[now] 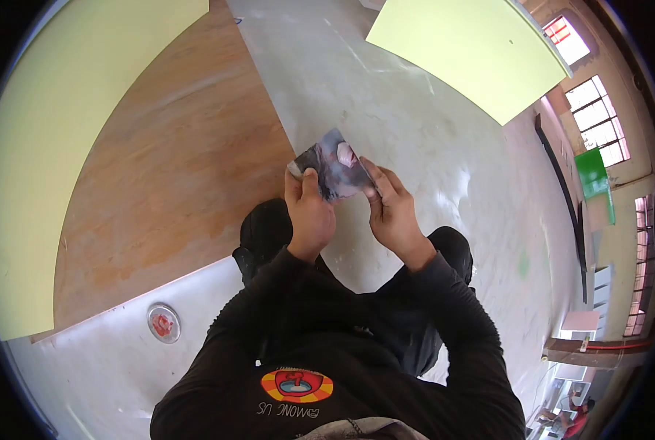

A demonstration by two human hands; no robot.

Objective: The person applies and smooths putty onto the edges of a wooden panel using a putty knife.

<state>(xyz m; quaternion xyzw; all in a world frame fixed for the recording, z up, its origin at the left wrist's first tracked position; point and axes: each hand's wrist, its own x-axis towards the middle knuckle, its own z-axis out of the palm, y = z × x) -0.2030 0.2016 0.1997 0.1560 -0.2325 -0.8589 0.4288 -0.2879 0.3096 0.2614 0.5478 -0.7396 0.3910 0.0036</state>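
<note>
In the head view, a small sheet with a dark, blotchy grey and pinkish surface is held up between my two hands, above the floor. My left hand grips its left edge, thumb on top and fingers mostly hidden behind. At the right edge, my right hand pinches the same sheet between thumb and fingers. Whether the sheet is paper or a stiffer material, I cannot tell.
A brown wooden board lies on the grey floor at left. Pale yellow panels stand at far left and upper right. A round tin with red residue sits lower left. Another person is far right.
</note>
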